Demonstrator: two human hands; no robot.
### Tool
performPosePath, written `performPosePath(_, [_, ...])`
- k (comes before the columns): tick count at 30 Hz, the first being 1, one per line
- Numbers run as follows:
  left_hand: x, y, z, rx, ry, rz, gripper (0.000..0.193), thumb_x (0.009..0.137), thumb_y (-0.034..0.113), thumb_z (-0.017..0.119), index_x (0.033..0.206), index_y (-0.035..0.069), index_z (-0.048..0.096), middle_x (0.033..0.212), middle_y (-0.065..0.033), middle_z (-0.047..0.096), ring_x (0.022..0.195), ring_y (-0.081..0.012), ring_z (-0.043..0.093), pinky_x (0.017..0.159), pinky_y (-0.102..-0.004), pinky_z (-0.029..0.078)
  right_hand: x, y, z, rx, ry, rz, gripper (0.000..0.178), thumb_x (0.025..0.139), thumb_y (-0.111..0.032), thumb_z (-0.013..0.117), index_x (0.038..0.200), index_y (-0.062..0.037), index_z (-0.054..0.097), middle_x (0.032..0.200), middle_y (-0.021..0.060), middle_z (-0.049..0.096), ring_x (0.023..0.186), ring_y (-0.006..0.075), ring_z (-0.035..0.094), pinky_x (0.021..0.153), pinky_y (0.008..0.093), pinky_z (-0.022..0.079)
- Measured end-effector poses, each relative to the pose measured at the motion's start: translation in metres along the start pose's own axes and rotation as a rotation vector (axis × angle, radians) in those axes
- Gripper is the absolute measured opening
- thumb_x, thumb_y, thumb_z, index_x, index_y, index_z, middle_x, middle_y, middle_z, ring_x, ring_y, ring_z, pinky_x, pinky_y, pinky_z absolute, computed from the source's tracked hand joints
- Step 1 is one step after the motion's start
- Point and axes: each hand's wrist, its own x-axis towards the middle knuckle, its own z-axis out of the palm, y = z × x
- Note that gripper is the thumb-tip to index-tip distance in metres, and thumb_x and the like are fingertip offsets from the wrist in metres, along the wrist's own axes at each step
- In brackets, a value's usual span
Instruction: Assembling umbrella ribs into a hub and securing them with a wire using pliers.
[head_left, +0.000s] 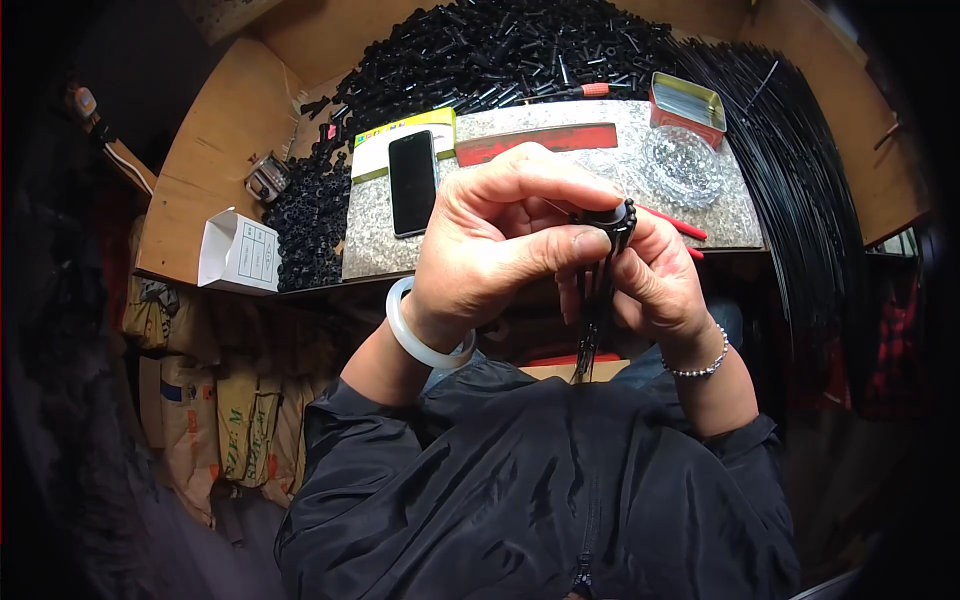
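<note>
Centre frame: my left grip [500, 225] is pinching a black bundle [622, 228] near its top; my right grip [668, 285] is clasping its side.

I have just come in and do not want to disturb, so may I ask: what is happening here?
A person is handling a bundle of thin black rods with both hands. The left hand pinches its round top; the right hand holds it just below. Beyond the hands are a phone, a glass dish and a pile of black parts, with more rods to the right.
</note>
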Motion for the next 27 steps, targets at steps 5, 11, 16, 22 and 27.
performPosePath(5, [-0.003, 0.005, -0.001, -0.039, 0.034, -0.145, 0.043, 0.072, -0.003, 0.072, 0.112, -0.003, 0.058, 0.103, -0.0149, 0.063, 0.093, -0.0188, 0.062, 0.083, -0.0287, 0.050, 0.002, 0.002, -0.003, 0.040, 0.038, 0.036, 0.026, 0.087, -0.024, 0.063, 0.096, -0.0013, 0.054, 0.086, 0.0132, 0.064, 0.067, 0.0170, 0.063, 0.062, 0.0270, 0.054])
performPosePath(11, [0.005, 0.007, -0.004, -0.132, 0.005, -0.206, 0.082, 0.068, -0.003, 0.073, 0.138, -0.003, 0.030, 0.102, -0.0142, 0.066, 0.093, -0.0197, 0.064, 0.087, -0.0304, 0.048, 0.006, 0.003, -0.009, 0.055, -0.085, 0.120, 0.032, 0.084, -0.025, 0.066, 0.099, 0.0003, 0.055, 0.075, 0.0131, 0.064, 0.059, 0.0152, 0.061, 0.055, 0.0240, 0.050])
performPosePath(16, [0.010, 0.018, -0.005, 0.333, 0.090, -0.085, 0.069, 0.075, -0.002, 0.070, 0.135, 0.000, 0.036, 0.108, -0.0192, 0.062, 0.096, -0.0217, 0.063, 0.085, -0.0324, 0.051, 0.004, 0.005, 0.013, -0.235, 0.269, -0.164, 0.016, 0.085, -0.010, 0.065, 0.081, -0.0031, 0.050, 0.076, 0.0095, 0.064, 0.060, 0.0094, 0.061, 0.056, 0.0208, 0.051])
performPosePath(22, [0.010, 0.022, 0.012, 0.848, 0.045, 0.120, 0.024, 0.077, -0.006, 0.066, 0.101, -0.005, 0.064, 0.089, -0.0091, 0.067, 0.075, -0.0100, 0.064, 0.067, -0.0209, 0.052, 0.004, 0.013, 0.016, -0.328, 0.344, -0.279, 0.013, 0.086, -0.005, 0.063, 0.082, -0.0023, 0.051, 0.080, 0.0076, 0.065, 0.068, 0.0082, 0.062, 0.062, 0.0210, 0.052])
performPosePath(27, [0.003, 0.021, 0.012, 0.878, -0.023, 0.048, 0.024, 0.080, -0.004, 0.063, 0.105, -0.006, 0.062, 0.091, -0.0096, 0.067, 0.078, -0.0096, 0.063, 0.069, -0.0213, 0.052, -0.002, 0.016, 0.011, -0.281, 0.282, -0.327, 0.010, 0.088, -0.004, 0.060, 0.091, -0.0004, 0.051, 0.089, 0.0101, 0.064, 0.078, 0.0114, 0.063, 0.071, 0.0243, 0.053])
